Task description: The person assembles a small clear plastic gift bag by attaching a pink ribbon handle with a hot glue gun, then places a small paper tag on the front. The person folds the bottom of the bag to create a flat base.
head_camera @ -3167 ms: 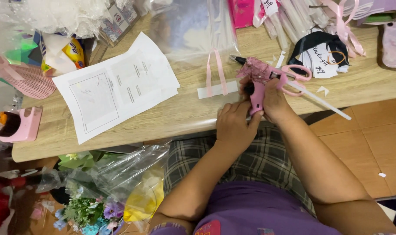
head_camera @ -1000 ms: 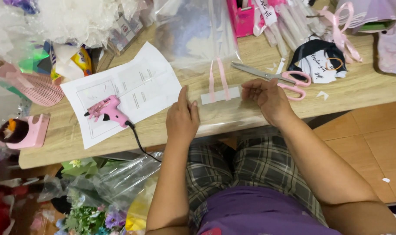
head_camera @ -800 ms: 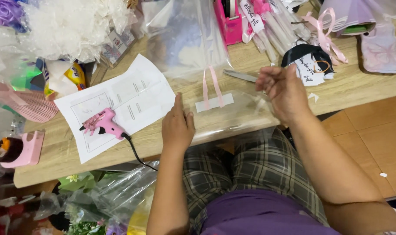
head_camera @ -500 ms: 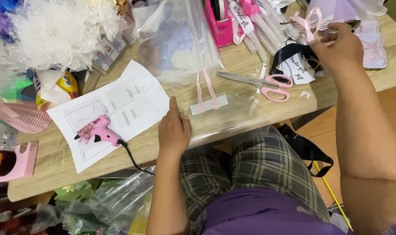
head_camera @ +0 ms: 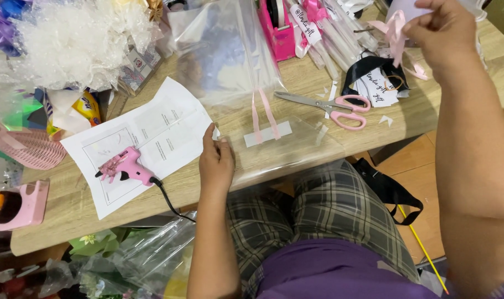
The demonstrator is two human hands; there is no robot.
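Observation:
My left hand [head_camera: 216,161] lies flat on the near left corner of a clear plastic sheet [head_camera: 288,145] spread over the wooden table [head_camera: 69,213]. Two pink ribbon strips [head_camera: 262,115] and a white strip lie on that sheet. My right hand [head_camera: 447,32] is raised at the far right, its fingers pinched on a pink ribbon bow [head_camera: 395,30]. Pink-handled scissors [head_camera: 329,103] lie on the table between my hands. A pink glue gun [head_camera: 125,166] rests on a white printed paper [head_camera: 144,141] to the left of my left hand, its black cord running off the table edge.
A pink tape dispenser [head_camera: 277,27] and long clear tubes stand at the back. White mesh and purple bows are heaped far left, above a pink fan [head_camera: 33,149]. Black and white tags [head_camera: 376,83] lie right of the scissors. Cellophane and flowers sit below the table edge.
The glue gun went from my hands onto the paper. My left hand settled on the plastic sheet. My right hand left the scissors, rose to the far right and took the pink bow.

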